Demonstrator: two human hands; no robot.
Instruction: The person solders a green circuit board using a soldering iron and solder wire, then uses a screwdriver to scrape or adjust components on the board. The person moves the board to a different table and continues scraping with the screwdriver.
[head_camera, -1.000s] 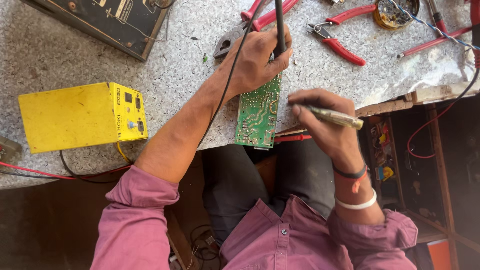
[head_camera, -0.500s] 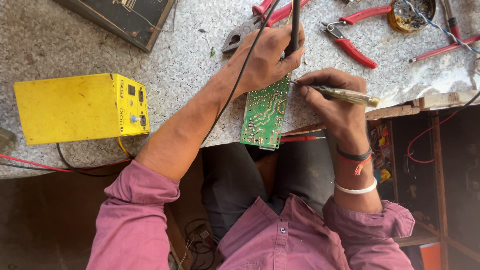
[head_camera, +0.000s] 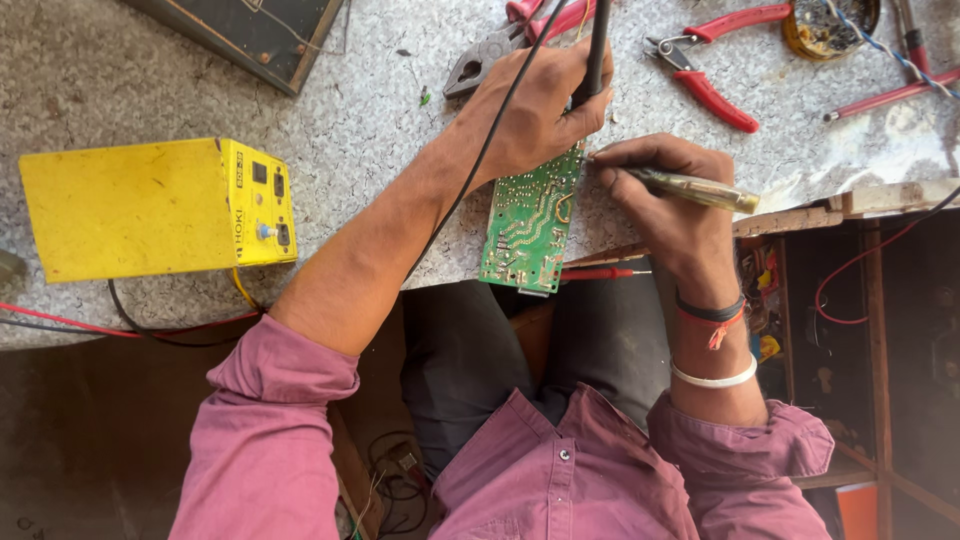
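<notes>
left hand (head_camera: 535, 110) hides iron tip | circuit board (head_camera: 530, 222) (top covered)

Green circuit board (head_camera: 530, 222) tilted at bench edge; black iron (head_camera: 597, 50), brass-tipped tool (head_camera: 700, 188) gripped.

This is a small electronics repair workshop. A speckled stone worktop (head_camera: 150, 70) carries a yellow soldering station box (head_camera: 150, 205) with trailing wires, red-handled pliers (head_camera: 700, 70), a red-handled screwdriver (head_camera: 885, 97) and a tin of solder scraps (head_camera: 830, 25). A green circuit board (head_camera: 530, 220) lies at the edge. Beneath, wooden shelves (head_camera: 870, 330) hold loose cables and parts.
</notes>
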